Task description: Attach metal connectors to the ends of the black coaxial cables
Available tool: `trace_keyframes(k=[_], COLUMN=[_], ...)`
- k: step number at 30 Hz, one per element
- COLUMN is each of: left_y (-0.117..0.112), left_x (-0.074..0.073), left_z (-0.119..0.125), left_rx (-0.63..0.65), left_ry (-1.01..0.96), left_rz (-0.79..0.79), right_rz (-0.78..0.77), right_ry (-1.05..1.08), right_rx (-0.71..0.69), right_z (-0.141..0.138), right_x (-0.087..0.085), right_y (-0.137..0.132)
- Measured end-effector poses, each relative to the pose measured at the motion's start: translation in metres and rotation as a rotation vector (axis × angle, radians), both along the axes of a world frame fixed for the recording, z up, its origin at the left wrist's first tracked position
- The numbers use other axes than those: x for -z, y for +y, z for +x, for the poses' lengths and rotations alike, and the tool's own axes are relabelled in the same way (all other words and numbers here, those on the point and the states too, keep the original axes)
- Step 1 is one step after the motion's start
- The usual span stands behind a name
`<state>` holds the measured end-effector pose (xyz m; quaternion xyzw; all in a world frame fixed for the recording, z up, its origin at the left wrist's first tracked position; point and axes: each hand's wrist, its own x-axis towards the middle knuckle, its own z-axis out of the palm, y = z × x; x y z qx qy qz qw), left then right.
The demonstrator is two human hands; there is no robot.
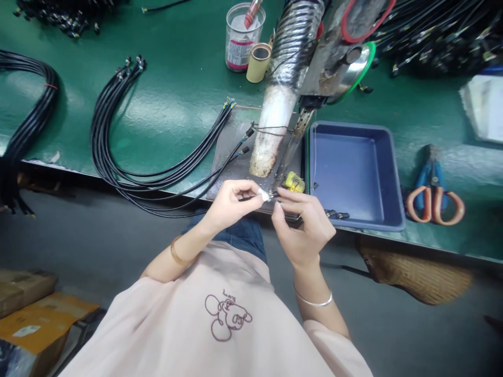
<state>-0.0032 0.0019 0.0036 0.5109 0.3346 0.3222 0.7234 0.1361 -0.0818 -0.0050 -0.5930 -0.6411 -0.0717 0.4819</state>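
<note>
My left hand (pixel 231 201) pinches the end of a thin black cable (pixel 251 198) fitted with a small white connector (pixel 265 196) at its tip. My right hand (pixel 301 222) is closed in a pinch on the same cable end from the other side, fingertips meeting the connector. Both hands hover at the front edge of the green bench, just below the foil-wrapped nozzle (pixel 275 125) of a machine. A small yellow part (pixel 294 182) lies beside the nozzle tip on a dark mat (pixel 231 152).
A loop of black cables (pixel 118 157) lies left of the mat, another bundle (pixel 27 120) farther left. An empty blue tray (pixel 353 173) sits right of the hands, scissors (pixel 434 191) beyond it. A clear cup (pixel 242 36) and tape roll (pixel 258 62) stand behind.
</note>
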Motion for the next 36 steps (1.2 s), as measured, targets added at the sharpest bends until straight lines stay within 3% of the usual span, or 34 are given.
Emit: trace_keyframes(k=[10,36], left_y=[-0.0023,-0.0044], left_x=[-0.0005,0.0038], left_z=[0.0011,0.0030], left_rx=[0.013,-0.123], left_ry=[-0.018,0.039], left_rz=[0.006,0.260], right_rz=[-0.022,0.012], right_ry=[0.022,0.019], right_rx=[-0.009,0.010], right_z=[0.0004,-0.0009], right_x=[-0.0029,-0.0014], right_y=[0.0000,0.0061])
